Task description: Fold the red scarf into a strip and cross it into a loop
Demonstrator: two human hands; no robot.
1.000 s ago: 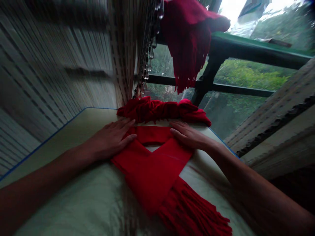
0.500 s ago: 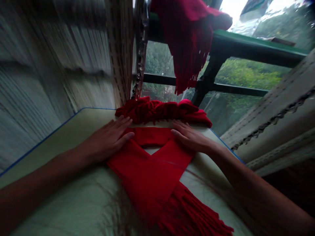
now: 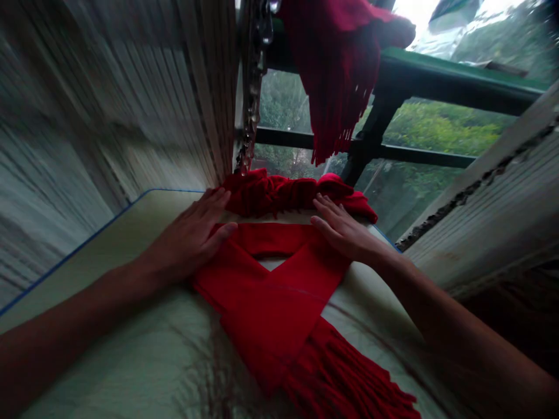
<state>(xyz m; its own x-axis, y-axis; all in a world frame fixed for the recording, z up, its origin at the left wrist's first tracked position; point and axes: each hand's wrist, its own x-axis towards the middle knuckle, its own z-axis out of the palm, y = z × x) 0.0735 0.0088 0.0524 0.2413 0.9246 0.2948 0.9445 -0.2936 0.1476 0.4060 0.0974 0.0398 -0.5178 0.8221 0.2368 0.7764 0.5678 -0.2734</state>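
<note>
A red fringed scarf (image 3: pixel 271 302) lies flat on the pale table, folded so its two ends cross below a straight top band. A small gap of table shows between band and crossing. My left hand (image 3: pixel 196 233) rests open at the scarf's upper left fold, fingers stretched forward, thumb over the cloth. Over the upper right fold lies my right hand (image 3: pixel 343 230), also open, with its fingers extended toward the back. Just beyond the fingertips sits a bunched red cloth (image 3: pixel 292 195) with some fringe showing. Neither hand grips anything.
The table (image 3: pixel 131 349) has a blue edge. Behind it, a second red fringed cloth (image 3: pixel 336 75) hangs from the green window frame (image 3: pixel 458 78). Pale curtains (image 3: pixel 109 105) with a beaded strand (image 3: pixel 253 87) fall on the left, and another curtain (image 3: pixel 493 221) hangs on the right.
Both hands have slid slightly outward and forward along the scarf's upper folds, the fingers still spread. The scarf keeps its crossed shape. The view has shifted a little.
</note>
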